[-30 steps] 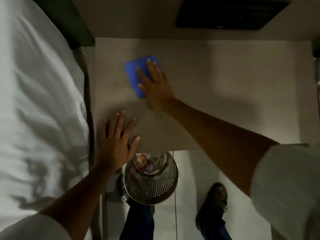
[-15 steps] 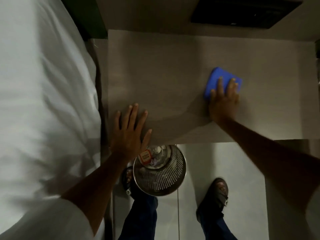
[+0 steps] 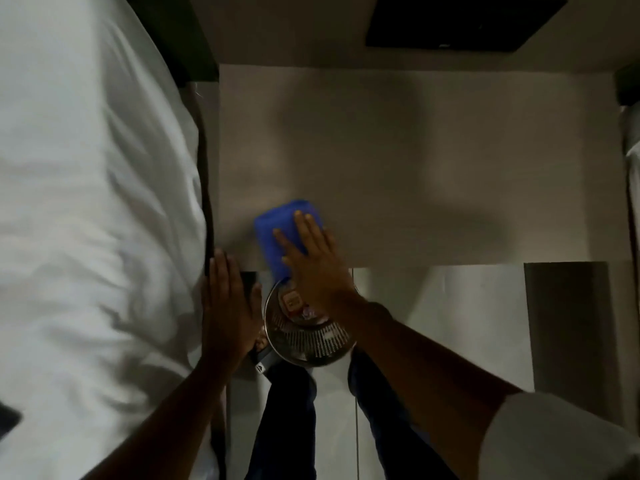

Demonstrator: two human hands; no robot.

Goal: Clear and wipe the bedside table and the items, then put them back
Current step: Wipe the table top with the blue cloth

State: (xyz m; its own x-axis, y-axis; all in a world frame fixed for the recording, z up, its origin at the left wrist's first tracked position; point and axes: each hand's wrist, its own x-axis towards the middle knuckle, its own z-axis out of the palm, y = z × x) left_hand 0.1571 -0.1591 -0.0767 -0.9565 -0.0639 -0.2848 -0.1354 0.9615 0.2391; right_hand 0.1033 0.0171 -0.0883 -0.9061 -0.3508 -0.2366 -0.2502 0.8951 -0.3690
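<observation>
Fingers flat on blue cloth.

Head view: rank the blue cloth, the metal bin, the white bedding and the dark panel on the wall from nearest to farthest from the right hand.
1. Blue cloth: under the right hand, at the table's near edge.
2. Metal bin: on the floor just below the wrist.
3. White bedding: off to the left, beyond the left hand.
4. Dark panel: far top right, past the table.
</observation>
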